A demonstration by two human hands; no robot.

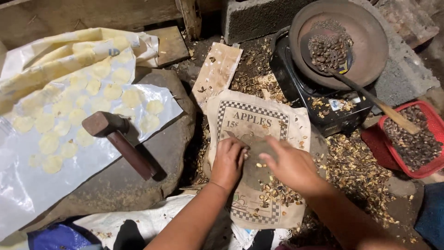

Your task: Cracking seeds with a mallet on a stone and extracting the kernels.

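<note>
A single head-worn camera is looking steeply down from just above the person's own forearms, sitting close over the printed cloth [256,139] and taking in the flat stone [138,176] leftward and the stove [323,99] ahead.

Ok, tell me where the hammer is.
The hammer lies on the flat stone left of the left hand, its head touching the plastic sheet of pale discs.

Small, possibly shelled seed [246,154] on worn printed cloth [259,121].
</note>
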